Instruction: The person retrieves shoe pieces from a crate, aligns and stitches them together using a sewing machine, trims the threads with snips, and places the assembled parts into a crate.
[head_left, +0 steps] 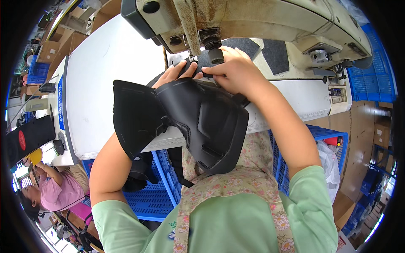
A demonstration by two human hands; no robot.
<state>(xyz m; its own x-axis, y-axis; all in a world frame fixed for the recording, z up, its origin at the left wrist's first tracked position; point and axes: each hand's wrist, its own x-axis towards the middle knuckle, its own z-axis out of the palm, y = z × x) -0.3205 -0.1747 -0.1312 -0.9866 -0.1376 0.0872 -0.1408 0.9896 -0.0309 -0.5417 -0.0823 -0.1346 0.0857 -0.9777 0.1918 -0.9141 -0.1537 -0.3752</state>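
A black stitched leather-like piece (198, 118), shaped with panels and a flared flap (133, 116), hangs over the front edge of the white sewing table. Its far edge reaches under the needle area of a sewing machine (253, 21). My left hand (175, 74) holds it from the left, fingers lying on its edge close to the presser foot (192, 58); the palm is hidden behind the piece. My right hand (234, 69) grips the same edge from the right, thumb pointing left toward the left fingertips, the other fingers partly hidden behind the machine's knob (215, 55).
The white tabletop (101, 71) spreads left of the machine. Dark flat pieces (275, 57) lie on the machine bed. Blue crates (156, 196) stand below the table, and another blue crate (371, 67) is at the right. A person in pink (61, 189) works at the left.
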